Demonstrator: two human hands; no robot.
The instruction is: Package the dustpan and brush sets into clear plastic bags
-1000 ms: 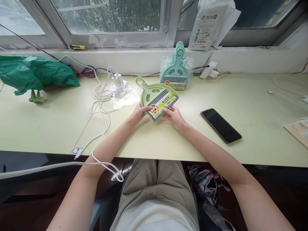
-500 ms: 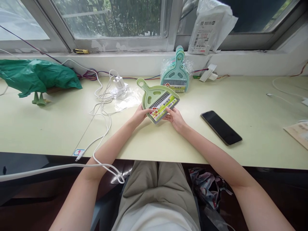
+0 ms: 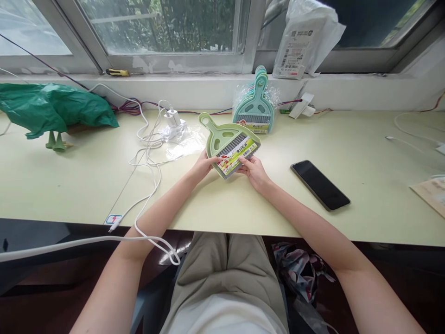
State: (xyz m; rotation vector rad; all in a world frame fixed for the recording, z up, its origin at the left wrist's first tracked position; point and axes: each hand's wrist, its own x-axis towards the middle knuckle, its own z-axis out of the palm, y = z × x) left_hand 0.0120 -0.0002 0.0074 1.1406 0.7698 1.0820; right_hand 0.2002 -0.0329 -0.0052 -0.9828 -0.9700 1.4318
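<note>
A light green mini dustpan and brush set (image 3: 227, 134) is held tilted above the desk, its round-holed handle pointing up and left. Grey bristles and a printed label (image 3: 236, 157) face me. My left hand (image 3: 203, 168) grips the set's lower left edge, thumb on the label. My right hand (image 3: 254, 171) pinches the lower right part, its thumb on the label too and its fingers behind. Just past the set, several bluish-green dustpan and brush sets (image 3: 255, 104) in clear wrap lean against the wall.
A black phone (image 3: 320, 184) lies to the right on the desk (image 3: 375, 204). White cables (image 3: 148, 153) and a charger (image 3: 173, 117) sit left, with a green plastic bag (image 3: 55, 106) farther left. On the sill rest a yellow-black tool (image 3: 117, 73) and a white package (image 3: 299, 46).
Both hands keep the same hold on the green set. Only a very slight shift of the view is visible.
</note>
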